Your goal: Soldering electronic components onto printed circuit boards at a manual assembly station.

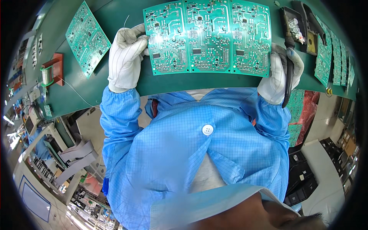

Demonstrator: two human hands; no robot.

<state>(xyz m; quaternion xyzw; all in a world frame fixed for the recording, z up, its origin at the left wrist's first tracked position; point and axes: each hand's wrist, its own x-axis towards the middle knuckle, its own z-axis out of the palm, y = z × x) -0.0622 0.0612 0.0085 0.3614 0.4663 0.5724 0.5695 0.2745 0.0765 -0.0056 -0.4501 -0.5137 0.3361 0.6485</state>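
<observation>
A wide green circuit board panel (209, 46) of three joined sections is held between my two white-gloved hands, its parts facing up. My left hand (125, 59) is closed at the panel's left edge, with fingertips on the rim. From the top of that hand a thin solder wire (126, 21) sticks up. My right hand (280, 74) is closed at the panel's right edge and also grips a black soldering iron (289, 73), whose handle lies along the palm. The iron's tip cannot be made out against the dark holder beyond the hand.
Another board panel (88, 40) lies left on the green table (168, 85). A solder spool (47, 76) sits on a reddish-brown stand (58, 69). At far right are a tray with whitish scraps (295, 28) and several boards (324, 57). More boards (295, 107) lie on red wrapping below the table edge.
</observation>
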